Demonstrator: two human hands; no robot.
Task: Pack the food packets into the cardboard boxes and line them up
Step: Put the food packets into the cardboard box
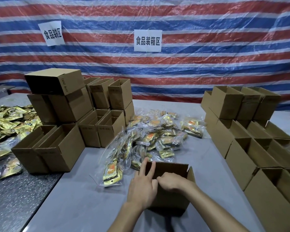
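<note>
Hands work at the open cardboard box (167, 198) in the lower centre: left hand (143, 186) lays straight fingers against its left wall, right hand (172, 180) curls over the near rim, likely bracing it open for food packets (157, 138) heaped just beyond.

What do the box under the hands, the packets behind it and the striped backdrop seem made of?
Box: cardboard, likely corrugated, matte brown; raw cut rims and creases show.
Packets: glossy plastic film, clear outer bags over gold, foil-looking pouches; glare and crinkles.
Backdrop: probably woven striped plastic tarp under clear sheeting, judging by the wrinkled sheen.
</note>
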